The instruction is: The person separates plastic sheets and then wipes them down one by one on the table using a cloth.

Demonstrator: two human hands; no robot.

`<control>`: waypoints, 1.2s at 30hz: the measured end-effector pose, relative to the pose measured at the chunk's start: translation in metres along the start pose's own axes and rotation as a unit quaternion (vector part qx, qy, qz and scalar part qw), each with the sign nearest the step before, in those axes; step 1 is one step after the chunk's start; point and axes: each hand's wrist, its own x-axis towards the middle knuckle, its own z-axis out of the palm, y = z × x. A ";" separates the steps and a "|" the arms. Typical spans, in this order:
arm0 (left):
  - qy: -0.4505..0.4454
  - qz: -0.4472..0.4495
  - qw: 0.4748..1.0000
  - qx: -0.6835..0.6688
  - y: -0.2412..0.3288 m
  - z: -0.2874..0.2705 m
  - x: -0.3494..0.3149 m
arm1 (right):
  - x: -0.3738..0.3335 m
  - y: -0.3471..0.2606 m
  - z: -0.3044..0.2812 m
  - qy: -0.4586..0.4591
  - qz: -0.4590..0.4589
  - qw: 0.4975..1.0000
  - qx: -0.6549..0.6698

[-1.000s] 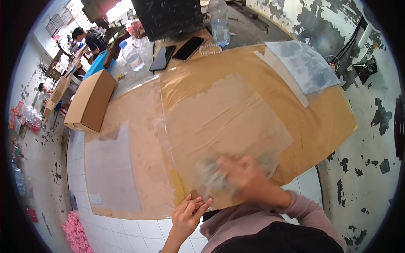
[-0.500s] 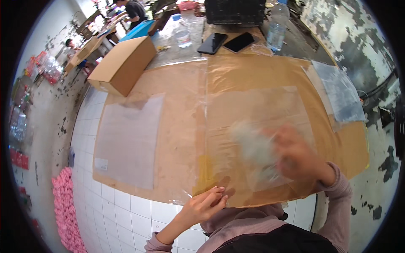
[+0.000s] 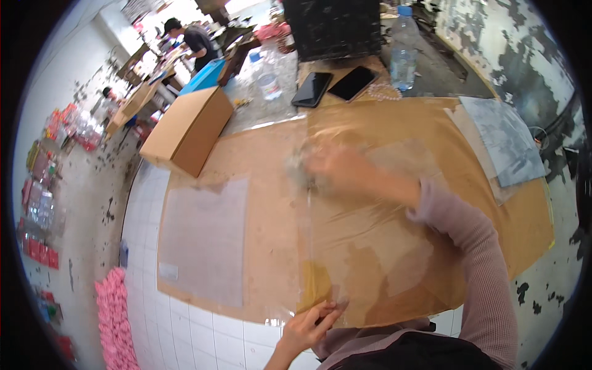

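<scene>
My right hand (image 3: 336, 166), blurred by motion, is closed on a pale grey-green cloth (image 3: 299, 168). It is over the seam at the far middle of the brown sheet covering the table (image 3: 493, 246). A clear rectangular sheet (image 3: 413, 154) lies flat on the covering, partly hidden by my right forearm. At the table's near edge my left hand (image 3: 308, 327) rests with curled fingers close together beside a yellow patch (image 3: 316, 283). What its fingertips pinch, if anything, is hidden. A whitish translucent sheet (image 3: 206, 240) with a small label lies flat on the left.
A closed cardboard box (image 3: 185, 132) stands far left. Behind are two dark phones (image 3: 311, 89), plastic bottles (image 3: 404, 55), a bead string (image 3: 382, 92) and a black box (image 3: 333, 31). Grey-blue sheets (image 3: 502, 142) lie far right. Another person (image 3: 194, 43) works in the background.
My right hand has swept the cloth leftward and away from me, off the clear sheet's near part. The left hand stays at the near edge. The whole view has shifted slightly.
</scene>
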 end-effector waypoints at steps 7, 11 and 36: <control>0.091 -0.028 0.981 0.169 0.012 0.016 -0.006 | -0.109 -0.011 -0.057 -0.032 -0.163 0.986 0.007; 0.114 0.023 0.977 0.179 0.006 0.023 -0.005 | -0.177 0.105 -0.100 0.010 0.112 0.987 -0.117; 0.253 -0.099 0.947 0.173 -0.093 -0.026 0.214 | -0.290 0.057 -0.206 0.396 0.413 0.793 0.209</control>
